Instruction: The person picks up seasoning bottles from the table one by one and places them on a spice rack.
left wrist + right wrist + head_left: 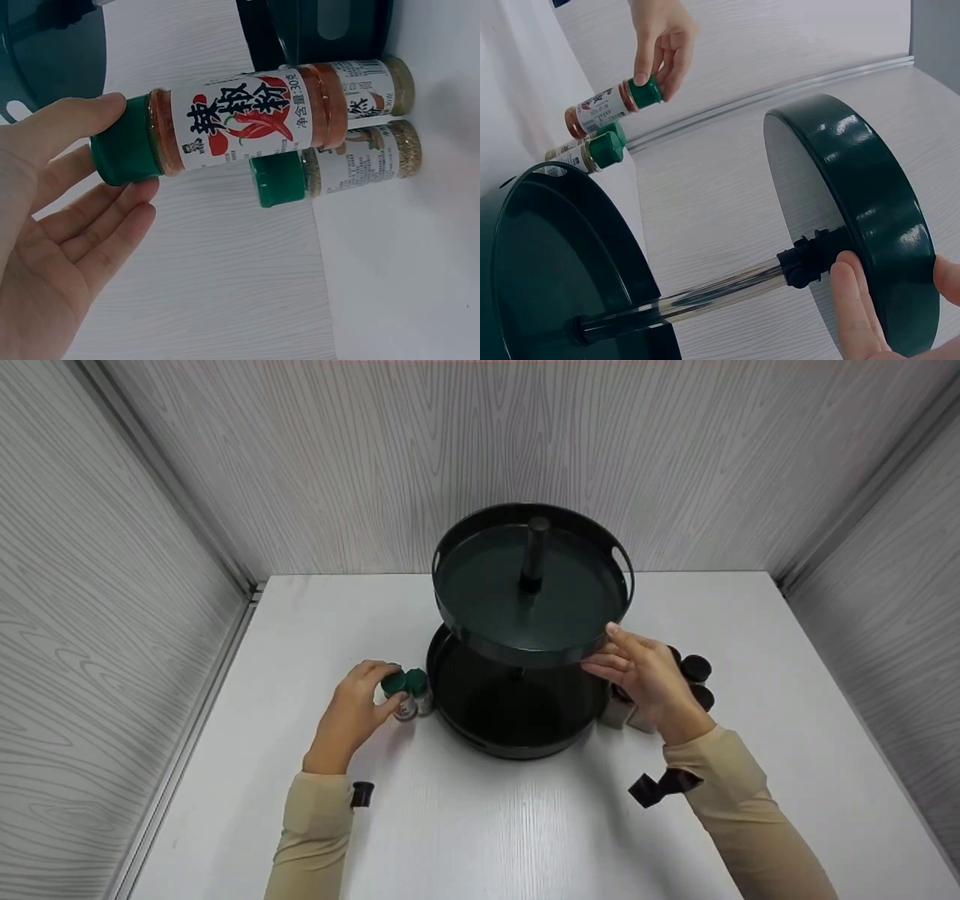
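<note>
My left hand (pixel 351 712) pinches the green cap of a chili powder jar (pixel 247 116), thumb on one side and fingers on the other. The jar stands upright, close over the table, with red powder behind its label. Beside it are two more green-capped spice jars (pixel 364 156), partly hidden by it. A dark green two-tier round tray (pixel 517 619) stands to their right. My right hand (pixel 651 679) grips the upper tier's front right edge, thumb at the rim and fingers underneath. Below, the lower tier (pixel 510 701) holds nothing that shows.
Several black-capped jars (pixel 696 668) stand right of the lower tier, partly behind my right hand. A metal pole (pixel 712 291) joins both tiers, and a post (pixel 535 547) rises through the upper one. Grey wood-grain panels (pixel 360 465) enclose the white table (pixel 480 817) at back and sides.
</note>
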A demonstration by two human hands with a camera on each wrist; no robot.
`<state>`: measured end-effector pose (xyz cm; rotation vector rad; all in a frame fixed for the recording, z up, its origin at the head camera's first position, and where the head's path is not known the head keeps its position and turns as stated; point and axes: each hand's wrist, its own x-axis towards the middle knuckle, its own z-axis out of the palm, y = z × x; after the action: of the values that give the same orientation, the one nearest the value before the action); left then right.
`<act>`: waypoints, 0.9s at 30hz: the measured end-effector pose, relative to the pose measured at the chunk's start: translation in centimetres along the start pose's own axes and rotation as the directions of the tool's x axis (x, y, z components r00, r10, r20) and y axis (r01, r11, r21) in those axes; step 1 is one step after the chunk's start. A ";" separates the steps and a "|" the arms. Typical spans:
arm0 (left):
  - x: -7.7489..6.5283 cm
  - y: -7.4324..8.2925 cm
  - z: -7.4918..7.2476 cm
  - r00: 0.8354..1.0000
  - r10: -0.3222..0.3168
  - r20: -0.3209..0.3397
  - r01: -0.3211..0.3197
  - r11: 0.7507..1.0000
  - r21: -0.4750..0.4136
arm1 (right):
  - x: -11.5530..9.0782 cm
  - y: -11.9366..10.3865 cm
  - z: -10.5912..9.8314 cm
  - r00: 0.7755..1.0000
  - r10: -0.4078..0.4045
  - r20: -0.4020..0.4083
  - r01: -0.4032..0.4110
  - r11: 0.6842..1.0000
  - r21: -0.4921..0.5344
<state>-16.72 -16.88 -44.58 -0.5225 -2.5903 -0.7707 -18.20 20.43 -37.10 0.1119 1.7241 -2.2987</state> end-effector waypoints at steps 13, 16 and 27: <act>1.0 0.7 -0.6 1.000 0.002 0.012 -0.001 1.000 -0.020 | -0.1 0.1 0.0 1.000 -0.006 -0.006 0.006 1.000 0.015; 1.2 0.9 -0.8 1.000 0.007 0.003 -0.007 1.000 -0.021 | -0.1 0.1 0.0 1.000 -0.009 -0.003 0.009 1.000 0.023; 1.5 1.6 -1.6 1.000 0.027 -0.008 -0.027 0.998 -0.050 | -0.1 0.2 0.1 1.000 -0.006 -0.004 0.007 0.999 0.035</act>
<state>-16.90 -16.17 -41.93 -0.5675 -2.5578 -0.8291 -18.06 20.32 -37.24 0.1175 1.6893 -2.3350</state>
